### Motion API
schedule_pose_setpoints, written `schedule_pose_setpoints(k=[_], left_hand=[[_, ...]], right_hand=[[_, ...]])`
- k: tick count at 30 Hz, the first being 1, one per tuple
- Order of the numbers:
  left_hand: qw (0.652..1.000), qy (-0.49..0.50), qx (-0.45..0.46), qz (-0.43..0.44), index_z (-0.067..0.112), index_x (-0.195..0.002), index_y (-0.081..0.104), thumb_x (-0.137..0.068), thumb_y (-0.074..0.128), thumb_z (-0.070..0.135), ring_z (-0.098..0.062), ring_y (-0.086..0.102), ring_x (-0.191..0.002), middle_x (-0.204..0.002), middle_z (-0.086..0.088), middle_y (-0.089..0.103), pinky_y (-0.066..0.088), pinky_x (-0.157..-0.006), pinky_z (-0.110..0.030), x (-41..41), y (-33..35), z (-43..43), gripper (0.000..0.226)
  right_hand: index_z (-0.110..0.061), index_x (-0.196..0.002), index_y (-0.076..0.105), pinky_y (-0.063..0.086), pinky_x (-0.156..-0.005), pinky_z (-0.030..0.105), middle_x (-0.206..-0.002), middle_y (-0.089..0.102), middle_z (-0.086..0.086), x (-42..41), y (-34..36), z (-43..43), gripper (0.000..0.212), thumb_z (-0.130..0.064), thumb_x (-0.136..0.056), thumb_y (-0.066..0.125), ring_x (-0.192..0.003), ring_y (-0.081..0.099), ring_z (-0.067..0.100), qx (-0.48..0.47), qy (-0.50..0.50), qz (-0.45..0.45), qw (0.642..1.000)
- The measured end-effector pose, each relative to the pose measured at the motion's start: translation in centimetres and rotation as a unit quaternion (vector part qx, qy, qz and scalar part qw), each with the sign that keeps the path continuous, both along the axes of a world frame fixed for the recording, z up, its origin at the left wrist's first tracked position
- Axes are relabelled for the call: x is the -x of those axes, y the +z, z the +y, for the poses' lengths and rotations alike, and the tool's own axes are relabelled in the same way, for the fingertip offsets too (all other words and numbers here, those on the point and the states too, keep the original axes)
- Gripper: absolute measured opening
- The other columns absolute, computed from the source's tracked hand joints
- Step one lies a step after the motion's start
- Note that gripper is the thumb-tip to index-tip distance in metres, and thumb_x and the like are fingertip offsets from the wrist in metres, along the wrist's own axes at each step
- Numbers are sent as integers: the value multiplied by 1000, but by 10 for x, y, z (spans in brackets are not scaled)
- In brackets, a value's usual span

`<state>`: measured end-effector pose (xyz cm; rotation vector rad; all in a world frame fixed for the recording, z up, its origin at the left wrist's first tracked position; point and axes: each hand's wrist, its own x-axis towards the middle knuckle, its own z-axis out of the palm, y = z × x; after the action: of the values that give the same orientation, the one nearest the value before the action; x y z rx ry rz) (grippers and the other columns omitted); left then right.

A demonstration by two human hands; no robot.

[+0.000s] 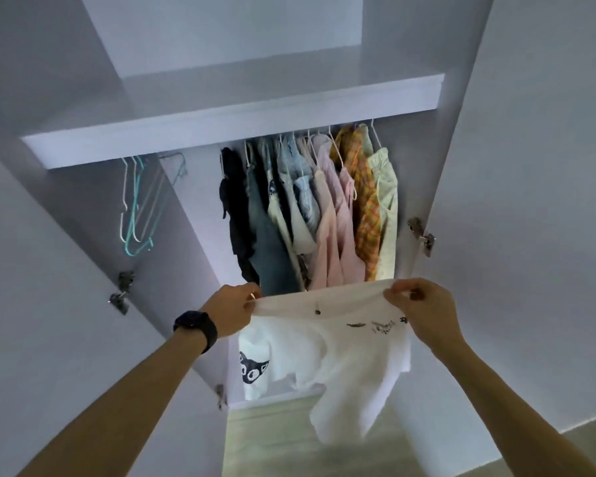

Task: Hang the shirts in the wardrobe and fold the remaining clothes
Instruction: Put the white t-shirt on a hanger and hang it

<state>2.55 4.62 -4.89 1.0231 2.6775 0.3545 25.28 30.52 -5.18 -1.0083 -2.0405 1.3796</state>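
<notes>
A white shirt (pixel 327 342) with small black prints hangs stretched in front of the open wardrobe (pixel 200 108). My left hand (pixel 233 309), with a black watch on its wrist, pinches the shirt's top edge at the left. My right hand (pixel 422 308) pinches the same edge at the right. The cloth droops below my hands, with a black cat-face print at its lower left. Behind it, several garments (pixel 310 208) hang on white hangers from the rail, among them black, blue, pink and orange plaid ones.
Several bare hangers (pixel 138 204), white and teal, hang in the left part of the wardrobe. A white shelf (pixel 221 122) runs above the rail. Open doors stand at both sides, with metal hinges (pixel 422 234). Light wood floor (pixel 272 442) shows below.
</notes>
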Motion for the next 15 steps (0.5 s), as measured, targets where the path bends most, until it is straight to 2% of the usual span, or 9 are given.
schedule_pose_setpoints(k=[2, 5, 7, 8, 10, 11, 13, 14, 15], left_hand=[[999, 46, -20, -14, 24, -110, 66, -98, 46, 14, -19, 61, -81, -100, 0, 70, 49, -72, -26, -4, 3, -11, 26], [977, 122, -130, -115, 29, -89, 69, -101, 54, 27, -18, 63, -82, -89, 2, 70, 49, -78, -27, -9, 7, -25, 20], [950, 165, -208, -163, 26, -81, 68, -101, 56, 30, -17, 58, -76, -79, 5, 65, 47, -75, -29, -11, 12, -38, 24], [937, 185, -241, -170, 20, -81, 66, -102, 54, 31, -16, 54, -73, -75, 6, 61, 45, -71, -29, -12, 14, -44, 27], [930, 205, -273, -134, 10, -82, 59, -104, 49, 36, -17, 49, -69, -71, 5, 53, 41, -67, -29, -14, 18, -55, 35], [938, 199, -265, -101, 11, -82, 56, -104, 48, 39, -16, 49, -67, -70, 6, 52, 41, -65, -27, -16, 21, -59, 37], [955, 179, -230, -50, 21, -81, 57, -102, 50, 43, -7, 52, -66, -69, 9, 56, 40, -63, -17, -17, 33, -69, 31], [957, 170, -226, -67, 24, -83, 60, -99, 56, 45, -4, 54, -66, -71, 10, 59, 40, -62, -13, -17, 41, -77, 26], [953, 157, -226, -123, 24, -88, 64, -94, 65, 44, -3, 58, -68, -75, 10, 63, 42, -63, -12, -15, 49, -81, 21]], right_hand=[[-25, -85, 69, 44, -62, 21, -81, 65, -11, 15, -4, -6, 8, -23, -87, 76, -71, 62, 15, -28, 26, -4, 999], [-22, -102, 54, 42, -54, 17, -85, 61, -5, 33, -1, -13, 18, -18, -93, 69, -68, 58, 13, -58, 69, 21, 996], [-36, -117, 42, 43, -58, 19, -92, 60, -9, 43, -1, -13, 36, -20, -95, 66, -74, 60, 8, -62, 102, 23, 993], [-38, -122, 42, 41, -61, 17, -94, 60, -10, 49, -2, -13, 37, -23, -96, 65, -77, 60, 8, -69, 122, 11, 990], [-29, -113, 60, 36, -64, 8, -89, 63, -5, 57, -7, -13, 14, -31, -99, 60, -80, 59, 15, -126, 165, -42, 977], [-23, -99, 66, 37, -64, 7, -81, 64, 0, 61, -6, -16, 17, -37, -100, 57, -77, 59, 18, -139, 182, -57, 972], [-13, -79, 64, 38, -61, 13, -67, 59, 8, 72, -4, -22, 45, -52, -96, 51, -66, 56, 20, -113, 197, -46, 973], [-10, -76, 62, 39, -60, 17, -66, 58, 11, 79, -3, -26, 51, -56, -91, 49, -64, 55, 20, -109, 200, -32, 973], [-9, -74, 60, 41, -62, 23, -64, 56, 10, 83, -2, -26, 52, -57, -89, 48, -63, 56, 20, -109, 201, -26, 973]])
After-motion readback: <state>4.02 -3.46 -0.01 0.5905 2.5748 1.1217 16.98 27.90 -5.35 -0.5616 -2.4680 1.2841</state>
